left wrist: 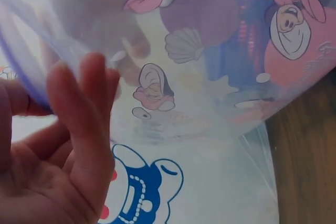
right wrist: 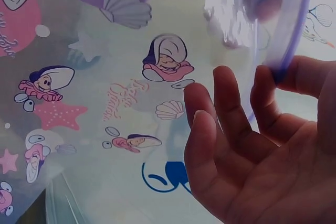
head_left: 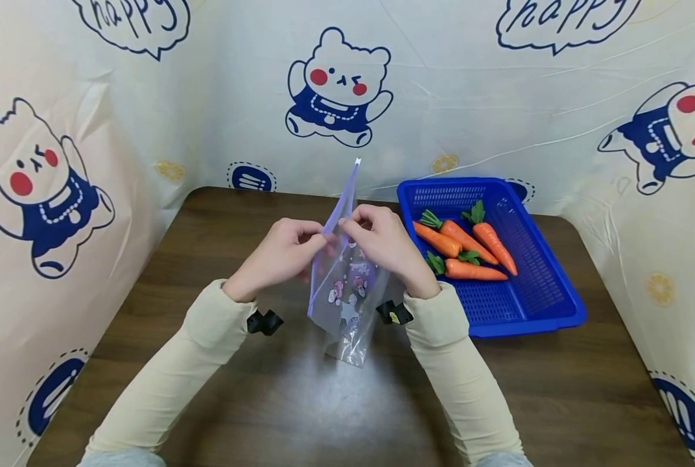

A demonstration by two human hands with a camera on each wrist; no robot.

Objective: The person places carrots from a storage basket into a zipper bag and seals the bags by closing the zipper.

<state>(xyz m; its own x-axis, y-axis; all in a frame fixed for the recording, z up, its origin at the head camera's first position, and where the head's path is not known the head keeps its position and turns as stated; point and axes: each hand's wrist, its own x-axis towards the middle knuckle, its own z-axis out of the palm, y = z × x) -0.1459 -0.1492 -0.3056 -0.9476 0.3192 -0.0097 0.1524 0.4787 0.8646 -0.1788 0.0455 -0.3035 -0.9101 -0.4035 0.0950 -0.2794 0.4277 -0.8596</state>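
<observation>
A clear zip bag [head_left: 350, 310] printed with cartoon shells and starfish hangs upright over the table between both hands. Along its mouth runs a purple zip strip [head_left: 345, 198], with a white slider [head_left: 357, 161] at the far end. My left hand [head_left: 280, 251] pinches one side of the mouth between thumb and index finger. On the opposite side, my right hand [head_left: 382, 239] pinches the purple edge, its other fingers loosely bent in the right wrist view. The two sides of the mouth stand slightly apart, and nothing shows inside the bag.
To the right a blue plastic basket [head_left: 534, 311] stands on the brown wooden table [head_left: 266, 402]. Several carrots [head_left: 476, 270] with green tops lie in it, close beyond my right wrist. A pale cartoon-printed cloth [head_left: 441, 97] encloses the table's back and sides.
</observation>
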